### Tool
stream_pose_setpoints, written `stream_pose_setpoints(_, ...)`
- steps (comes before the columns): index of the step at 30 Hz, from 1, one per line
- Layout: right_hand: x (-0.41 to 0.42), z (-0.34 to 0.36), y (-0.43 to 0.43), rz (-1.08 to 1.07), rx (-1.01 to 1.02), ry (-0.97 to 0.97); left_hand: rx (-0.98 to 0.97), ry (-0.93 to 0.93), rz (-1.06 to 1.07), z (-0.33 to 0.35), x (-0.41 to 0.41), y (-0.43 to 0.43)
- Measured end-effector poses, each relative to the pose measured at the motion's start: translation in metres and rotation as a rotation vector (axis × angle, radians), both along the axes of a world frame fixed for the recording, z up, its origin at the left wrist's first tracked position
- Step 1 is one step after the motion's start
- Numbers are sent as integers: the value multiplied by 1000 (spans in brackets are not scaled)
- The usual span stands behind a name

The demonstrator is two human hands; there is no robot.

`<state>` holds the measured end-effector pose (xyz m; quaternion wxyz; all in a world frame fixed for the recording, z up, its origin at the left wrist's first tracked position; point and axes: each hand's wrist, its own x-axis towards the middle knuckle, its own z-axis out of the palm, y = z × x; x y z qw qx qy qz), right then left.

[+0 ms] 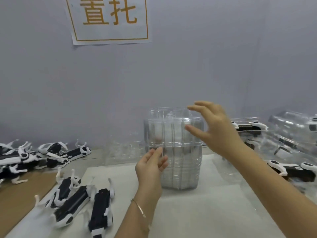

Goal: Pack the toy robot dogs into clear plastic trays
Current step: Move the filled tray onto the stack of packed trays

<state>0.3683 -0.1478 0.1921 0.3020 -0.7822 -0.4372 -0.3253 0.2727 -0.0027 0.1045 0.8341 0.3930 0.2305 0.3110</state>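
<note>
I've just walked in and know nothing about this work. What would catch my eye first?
A tall stack of clear plastic trays stands in the middle, with both hands open around it: the left hand at its side, the right hand near its top. Black-and-white toy robot dogs lie loose on the left. A big sign with orange characters hangs on the wall above.

Tray stack [180, 169] blocks centre; toy dogs [75, 201] crowd left, packed trays [291, 134] right; near mat [205, 212] free.

Toy packing bench: trays [173, 152], dogs [72, 201].
</note>
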Motion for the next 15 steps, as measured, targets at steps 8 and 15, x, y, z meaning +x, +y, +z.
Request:
stream_pose_setpoints(8, 32, -8, 40, -281, -604, -183, -280, -86, 25, 19, 26, -22)
stream_pose_setpoints(15, 41, -7, 19, -34, -265, 146, -82, -178, 76, 7, 29, -29)
